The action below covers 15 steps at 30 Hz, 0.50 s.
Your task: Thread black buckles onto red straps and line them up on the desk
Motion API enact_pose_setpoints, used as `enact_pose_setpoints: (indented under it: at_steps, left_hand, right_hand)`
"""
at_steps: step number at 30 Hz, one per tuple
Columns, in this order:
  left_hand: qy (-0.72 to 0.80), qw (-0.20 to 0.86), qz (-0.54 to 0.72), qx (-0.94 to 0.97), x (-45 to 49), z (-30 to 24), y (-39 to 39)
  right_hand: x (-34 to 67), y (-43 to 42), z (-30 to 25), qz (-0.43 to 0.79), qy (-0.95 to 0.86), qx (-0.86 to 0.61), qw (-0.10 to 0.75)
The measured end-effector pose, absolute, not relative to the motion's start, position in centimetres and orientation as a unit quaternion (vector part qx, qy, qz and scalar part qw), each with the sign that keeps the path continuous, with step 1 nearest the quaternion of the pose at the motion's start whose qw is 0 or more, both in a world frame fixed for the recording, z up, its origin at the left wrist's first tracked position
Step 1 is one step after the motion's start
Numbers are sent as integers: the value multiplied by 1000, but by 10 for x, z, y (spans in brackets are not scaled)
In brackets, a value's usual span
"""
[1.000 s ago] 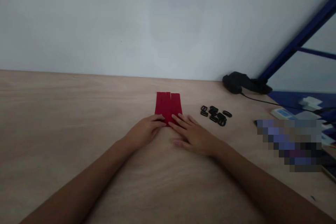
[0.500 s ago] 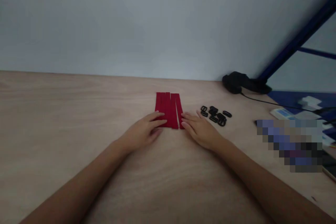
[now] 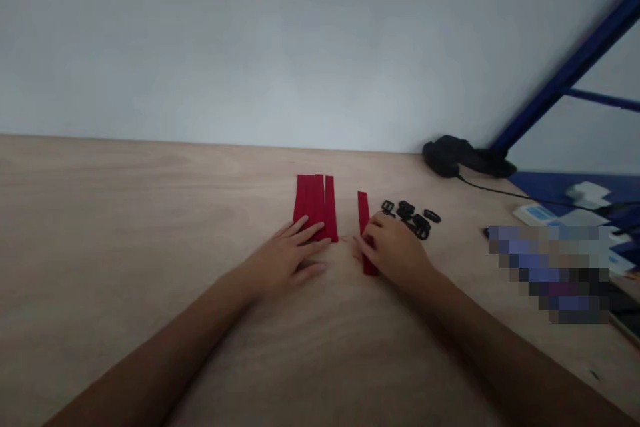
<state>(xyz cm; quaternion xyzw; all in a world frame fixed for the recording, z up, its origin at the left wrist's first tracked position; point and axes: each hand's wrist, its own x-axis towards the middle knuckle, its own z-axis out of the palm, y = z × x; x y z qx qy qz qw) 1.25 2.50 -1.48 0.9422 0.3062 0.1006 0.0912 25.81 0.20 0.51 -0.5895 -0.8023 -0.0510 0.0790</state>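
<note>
Red strip (image 3: 363, 210) | right hand (image 3: 395, 251) on it, fingers unclenched | left hand (image 3: 285, 260) spread on strips (image 3: 313, 203) | black buckles (image 3: 413, 219) beside

Dim, flat light, soft shadows, slight blur; edges bowed, one patch pixelated

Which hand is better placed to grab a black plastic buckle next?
Probably the right hand: it rests on the lone red fabric strip, right beside the black plastic buckles. The left hand lies farther away, on the grouped red fabric strips.
</note>
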Motion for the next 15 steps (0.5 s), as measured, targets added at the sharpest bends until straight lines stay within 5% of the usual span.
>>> enact_pose_setpoints:
  at_steps: [9, 15]
  left_hand:
    - [344, 92, 205, 912, 11, -4, 23]
    - [282, 146, 237, 918, 16, 4, 8]
  right_hand:
    - [259, -13, 18, 15, -792, -610, -13]
    - [260, -16, 17, 65, -758, -649, 13]
